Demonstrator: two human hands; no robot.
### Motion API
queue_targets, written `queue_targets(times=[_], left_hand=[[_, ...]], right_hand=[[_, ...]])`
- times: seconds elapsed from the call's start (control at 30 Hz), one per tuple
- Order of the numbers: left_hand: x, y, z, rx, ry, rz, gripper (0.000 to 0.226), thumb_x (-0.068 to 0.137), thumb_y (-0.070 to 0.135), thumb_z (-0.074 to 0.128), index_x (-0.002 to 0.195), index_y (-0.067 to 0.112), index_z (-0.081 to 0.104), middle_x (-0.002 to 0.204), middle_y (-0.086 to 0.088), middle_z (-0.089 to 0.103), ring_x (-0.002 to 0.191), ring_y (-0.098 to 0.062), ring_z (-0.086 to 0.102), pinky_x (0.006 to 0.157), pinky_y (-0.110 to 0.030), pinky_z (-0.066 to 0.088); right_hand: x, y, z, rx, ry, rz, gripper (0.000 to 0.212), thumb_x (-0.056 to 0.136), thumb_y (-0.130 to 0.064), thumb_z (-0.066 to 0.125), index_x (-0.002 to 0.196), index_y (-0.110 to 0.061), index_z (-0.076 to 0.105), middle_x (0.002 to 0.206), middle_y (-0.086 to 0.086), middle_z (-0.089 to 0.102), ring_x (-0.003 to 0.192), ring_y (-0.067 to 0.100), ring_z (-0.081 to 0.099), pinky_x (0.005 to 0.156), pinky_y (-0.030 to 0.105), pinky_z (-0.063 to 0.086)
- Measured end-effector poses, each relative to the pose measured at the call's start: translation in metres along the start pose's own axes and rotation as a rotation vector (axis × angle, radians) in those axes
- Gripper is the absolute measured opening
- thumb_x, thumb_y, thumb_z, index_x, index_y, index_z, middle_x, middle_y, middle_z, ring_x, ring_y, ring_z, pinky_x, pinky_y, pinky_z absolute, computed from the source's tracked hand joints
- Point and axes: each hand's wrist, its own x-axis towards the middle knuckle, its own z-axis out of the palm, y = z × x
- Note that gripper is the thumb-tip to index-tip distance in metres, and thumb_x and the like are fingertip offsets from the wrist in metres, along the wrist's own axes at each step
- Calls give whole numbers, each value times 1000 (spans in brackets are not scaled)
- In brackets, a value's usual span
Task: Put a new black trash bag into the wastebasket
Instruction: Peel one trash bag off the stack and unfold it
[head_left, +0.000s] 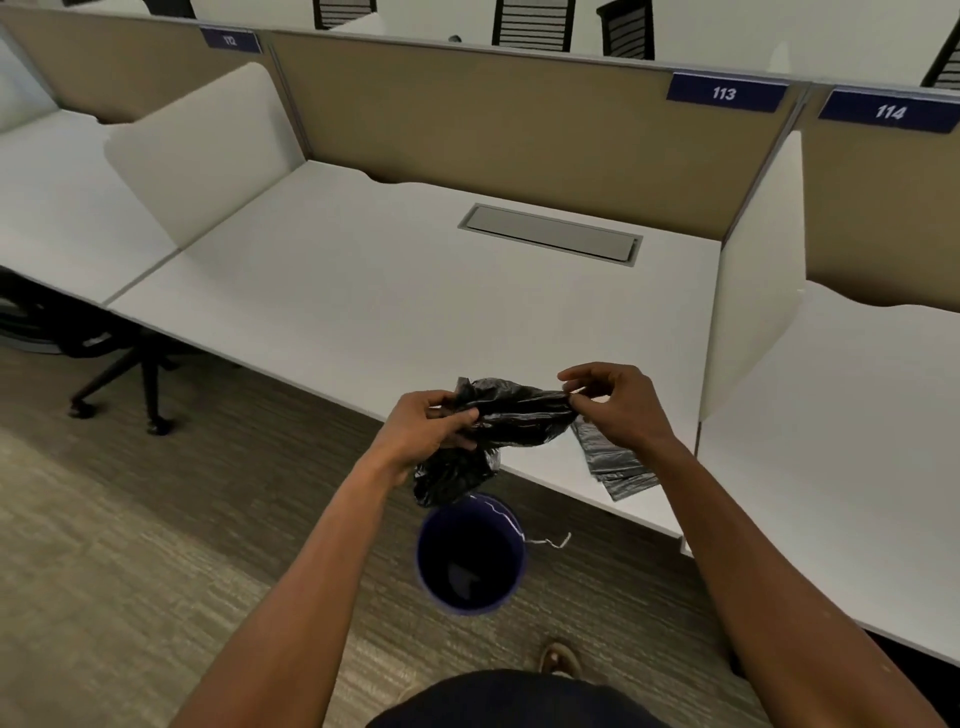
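Note:
A crumpled black trash bag (511, 415) is stretched between both hands over the front edge of the white desk (363, 291). My left hand (428, 428) grips its left part, from which a bunch hangs down. My right hand (618, 402) pinches its right end between thumb and fingers. Directly below, on the carpet, stands a small dark blue wastebasket (470, 556), upright, with its dark inside showing. A flat stack of folded grey-black bags (613, 462) lies on the desk edge under my right wrist.
White side dividers (756, 280) and a tan back panel (493, 119) bound the desk. A grey cable hatch (550, 234) is set into the top. An office chair base (124, 379) stands left under the neighbouring desk. My foot (558, 657) is near the basket.

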Motion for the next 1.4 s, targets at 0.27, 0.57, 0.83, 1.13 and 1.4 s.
queue_targets(times=[0.27, 0.57, 0.83, 1.13, 1.4], left_hand=[[-9, -16, -45, 147, 253, -145, 21, 97, 28, 72, 101, 8, 78, 88, -11, 82, 75, -20, 81, 63, -29, 61], [-21, -29, -37, -20, 309, -116, 28, 90, 27, 77, 113, 11, 76, 103, -11, 79, 95, -24, 77, 85, -43, 65], [-31, -25, -36, -151, 165, -64, 35, 87, 44, 80, 95, 10, 80, 90, -5, 83, 88, -23, 79, 73, -33, 59], [-46, -32, -55, -262, -99, -39, 71, 62, 34, 93, 121, 2, 70, 110, -21, 79, 98, -30, 79, 74, -33, 64], [-57, -75, -68, -216, 131, -37, 41, 84, 10, 83, 123, 11, 71, 116, -13, 76, 94, -19, 74, 68, -25, 60]], right_hand=[[-22, -17, 31, 19, 31, 11, 16, 89, -12, 73, 99, -23, 79, 84, -4, 78, 68, 9, 76, 67, 24, 63], [-55, -44, 84, 165, -108, -29, 2, 86, -29, 80, 85, -29, 78, 78, -8, 78, 70, 10, 74, 65, 26, 58], [-59, -49, 96, 80, 151, 103, 39, 80, -67, 71, 101, -34, 73, 94, -13, 72, 85, 6, 67, 76, 27, 56], [-62, -30, 113, 306, 113, 346, 11, 93, -29, 72, 87, -22, 78, 90, 3, 79, 92, 25, 74, 85, 45, 62], [-60, -26, 110, 980, 475, 696, 13, 102, -21, 58, 102, -16, 70, 96, 7, 74, 70, 17, 73, 53, 28, 57]])
